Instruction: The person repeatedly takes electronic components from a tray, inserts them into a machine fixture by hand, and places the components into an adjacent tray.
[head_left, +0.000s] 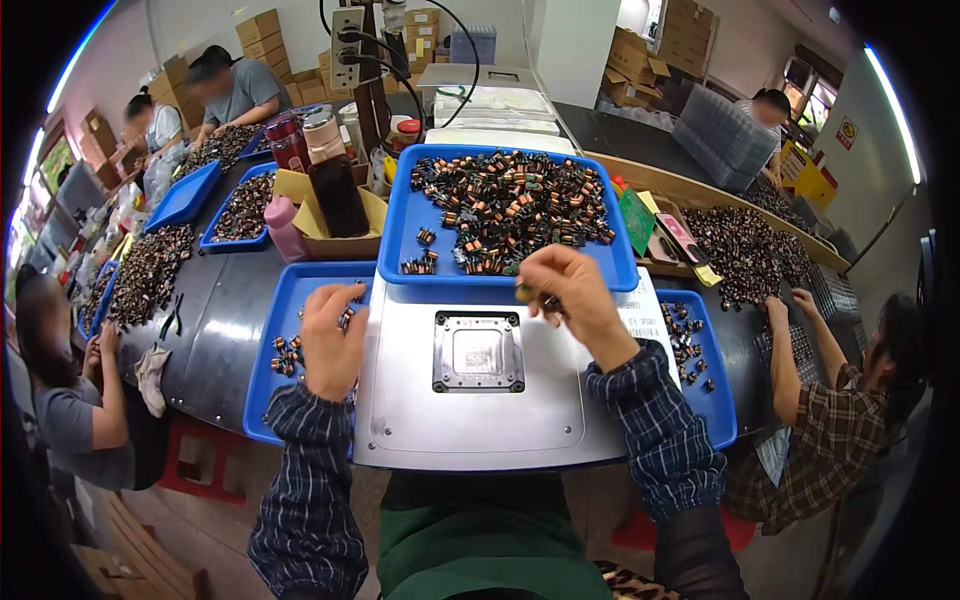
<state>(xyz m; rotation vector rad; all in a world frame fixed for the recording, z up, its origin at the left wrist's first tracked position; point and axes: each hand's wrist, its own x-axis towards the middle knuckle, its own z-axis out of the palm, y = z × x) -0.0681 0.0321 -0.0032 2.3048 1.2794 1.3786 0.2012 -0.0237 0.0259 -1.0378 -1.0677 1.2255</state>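
Observation:
My right hand [578, 295] is pinched on a small copper-wound coil [526, 292], above the front edge of a large blue tray [507, 277] heaped with such coils. Over the left blue tray [262, 380] is my left hand [332, 340]. Its fingers are curled, and copper-wound coils [346, 318] show between thumb and fingertips; how many is hidden. Between my hands, a square metal fixture [478, 352] with a clear-looking recessed centre is set into a silver machine top [470, 425]. No coil shows in the fixture.
A right blue tray [715, 400] holds loose coils. Behind the left hand stand a pink bottle [285, 225] and a dark phone [340, 195] in a cardboard box. Coil heaps [740, 250] lie farther right. Several people work around; one [830, 390] sits close at right.

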